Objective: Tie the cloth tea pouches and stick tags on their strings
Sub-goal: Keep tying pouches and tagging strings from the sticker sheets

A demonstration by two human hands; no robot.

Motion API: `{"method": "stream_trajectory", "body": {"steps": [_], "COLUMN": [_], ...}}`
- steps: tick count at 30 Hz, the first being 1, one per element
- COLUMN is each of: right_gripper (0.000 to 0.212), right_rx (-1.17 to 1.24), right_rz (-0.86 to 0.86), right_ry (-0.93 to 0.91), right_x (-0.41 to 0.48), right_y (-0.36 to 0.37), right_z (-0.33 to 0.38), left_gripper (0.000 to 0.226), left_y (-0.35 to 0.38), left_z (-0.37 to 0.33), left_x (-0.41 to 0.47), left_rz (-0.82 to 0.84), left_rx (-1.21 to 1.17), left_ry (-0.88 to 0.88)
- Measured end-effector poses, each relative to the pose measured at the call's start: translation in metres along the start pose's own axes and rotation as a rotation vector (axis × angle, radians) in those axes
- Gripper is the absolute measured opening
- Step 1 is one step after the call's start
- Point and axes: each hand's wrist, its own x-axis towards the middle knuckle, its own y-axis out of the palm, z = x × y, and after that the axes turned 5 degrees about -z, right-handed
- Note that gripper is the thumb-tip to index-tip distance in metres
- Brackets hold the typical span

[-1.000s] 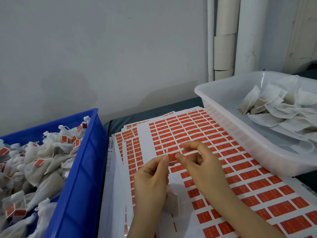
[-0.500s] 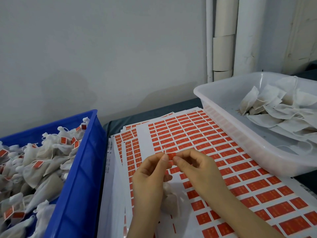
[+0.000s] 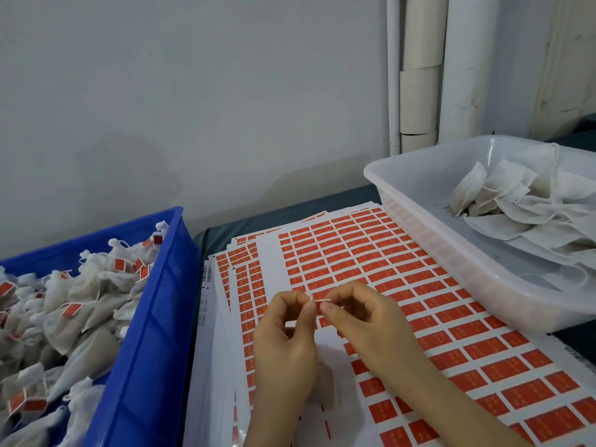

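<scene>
My left hand (image 3: 283, 343) and my right hand (image 3: 364, 324) meet fingertip to fingertip above a sheet of red sticker tags (image 3: 419, 285). Between them they pinch a small red tag (image 3: 319, 303) folded around the end of a white string. A cloth tea pouch (image 3: 327, 387) lies under my left hand, mostly hidden by both hands. The string's run down to the pouch is covered by my fingers.
A blue crate (image 3: 151, 333) at the left holds several tied pouches with red tags. A clear plastic tub (image 3: 429, 240) at the right holds several flat untied pouches. More sticker sheets are stacked beneath the top one. A wall and pipes stand behind.
Both hands shifted slightly toward me over the sheet. The tag, earlier flat and red between the fingertips, now shows folded with its white edge up.
</scene>
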Motion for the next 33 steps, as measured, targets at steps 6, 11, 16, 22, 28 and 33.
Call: {"method": "stream_trajectory", "body": {"steps": [6, 11, 16, 22, 28, 33], "right_gripper": [0.009, 0.016, 0.020, 0.013, 0.011, 0.012], "right_rx": [-0.071, -0.111, -0.145, -0.086, -0.107, -0.188], "right_rz": [0.016, 0.036, 0.056, -0.044, 0.047, 0.197], "right_ry": [-0.004, -0.052, -0.086, -0.054, -0.074, 0.010], "right_x": [-0.0020, -0.0032, -0.0036, -0.0011, -0.0032, -0.0025], "right_y": [0.0019, 0.0037, 0.0049, 0.0004, 0.0019, 0.0076], "right_z": [-0.0015, 0.0009, 0.0003, -0.0020, 0.0004, 0.0026], "left_gripper": [0.025, 0.027, 0.027, 0.011, 0.015, 0.022], "left_y": [-0.0001, 0.0013, 0.0018, 0.0028, 0.0022, 0.0004], "left_z": [0.0047, 0.0079, 0.0071, -0.0008, 0.0041, 0.0074], "left_x": [-0.0005, 0.0006, -0.0004, 0.0011, 0.0015, 0.0046], "left_rz": [-0.018, -0.014, -0.029, 0.013, -0.024, -0.091], "left_rx": [0.103, 0.120, 0.080, -0.090, -0.022, -0.002], "left_ry": [-0.057, -0.086, -0.073, -0.089, -0.062, -0.124]}}
